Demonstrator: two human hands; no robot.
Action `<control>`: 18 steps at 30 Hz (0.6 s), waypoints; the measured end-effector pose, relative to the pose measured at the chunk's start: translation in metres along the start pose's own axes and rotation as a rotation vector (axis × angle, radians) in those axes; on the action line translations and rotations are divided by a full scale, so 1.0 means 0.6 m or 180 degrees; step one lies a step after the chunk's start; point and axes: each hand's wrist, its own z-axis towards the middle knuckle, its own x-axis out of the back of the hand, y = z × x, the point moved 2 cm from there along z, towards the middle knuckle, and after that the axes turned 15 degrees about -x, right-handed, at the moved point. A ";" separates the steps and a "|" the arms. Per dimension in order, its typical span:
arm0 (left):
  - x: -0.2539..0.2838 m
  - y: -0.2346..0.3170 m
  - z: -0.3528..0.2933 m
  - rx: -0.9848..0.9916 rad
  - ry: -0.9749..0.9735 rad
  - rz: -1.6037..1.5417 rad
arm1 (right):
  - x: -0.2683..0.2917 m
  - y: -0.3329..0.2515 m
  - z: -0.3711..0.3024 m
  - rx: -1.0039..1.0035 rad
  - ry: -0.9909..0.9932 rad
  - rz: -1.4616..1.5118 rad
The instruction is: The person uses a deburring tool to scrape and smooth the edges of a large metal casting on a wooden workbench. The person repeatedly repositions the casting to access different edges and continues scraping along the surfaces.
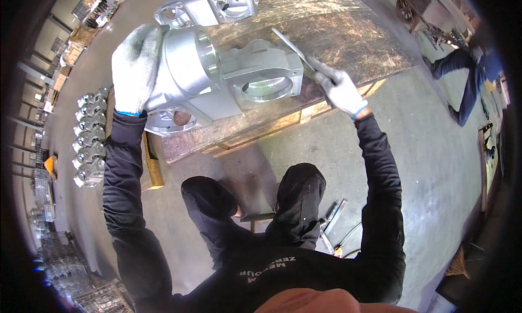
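— Two gloved hands on the job: our left hand (136,68) lies flat, fingers spread, over the rounded end of the casting (217,76), and our right hand (341,90) is closed round the handle of a file (298,51).

— Where does the casting sit?

— On the board (326,30), at about 11 o'clock from our knees, one flange hanging past the near edge. More castings (209,5) stand behind it at 12 o'clock, and a row of parts (89,139) lies at 9 o'clock.

— How do we judge it handles?

— Heavy and quite stiff, we think: thick-walled bright metal. The machined faces look smooth, so likely slippery under cotton gloves, and the bore edges may be sharp. We would take it by the round body and a flange, two-handed, never by one thin lip.

— And our arms?

— Our left arm runs nearly straight up from 7 o'clock, the palm pressing down rather than clasping. Our right arm is bent at the elbow, the forearm rising towards 1 o'clock, with the wrist cocked so the file points back to 11 o'clock, its tip near the casting's square flange. Whether it touches, we cannot tell.
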 end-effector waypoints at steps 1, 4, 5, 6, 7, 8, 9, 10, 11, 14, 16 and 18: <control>0.000 -0.002 0.001 0.0063 -0.0057 0.0007 | -0.007 0.005 0.008 0.0042 -0.0071 0.0143; 0.001 -0.001 0.001 -0.0189 -0.0259 0.0043 | -0.024 0.017 0.024 0.0603 0.0106 0.0450; 0.002 0.002 -0.001 -0.0308 -0.0297 0.0080 | -0.031 0.023 0.027 0.0393 0.0095 0.0426; 0.003 0.005 -0.003 -0.0426 -0.0336 0.0118 | -0.034 0.029 0.023 0.0376 0.0096 0.0433; 0.002 0.005 -0.005 -0.0197 -0.0306 0.0004 | -0.037 0.031 0.026 0.0297 0.0247 0.0425; 0.002 0.007 -0.008 0.0016 -0.0258 -0.0105 | -0.039 0.034 0.024 0.0144 0.0256 0.0394; 0.002 0.008 -0.007 0.0094 -0.0206 -0.0219 | -0.038 0.031 0.026 0.0399 0.0113 0.0638; 0.002 0.010 -0.006 0.0222 -0.0166 -0.0204 | -0.038 0.032 0.026 0.0135 0.0067 0.0958; 0.001 0.012 -0.003 0.0216 -0.0188 -0.0217 | -0.035 0.031 0.033 0.0038 0.0060 0.0580; -0.001 0.015 0.001 0.0264 -0.0169 -0.0280 | -0.034 0.017 0.057 0.0589 -0.0079 0.1047; 0.000 0.015 0.000 0.0264 -0.0201 -0.0117 | -0.037 0.024 0.070 0.0200 -0.0227 0.1058; -0.002 0.014 -0.002 0.0201 -0.0183 -0.0171 | -0.044 0.037 0.072 -0.0152 -0.0115 0.0955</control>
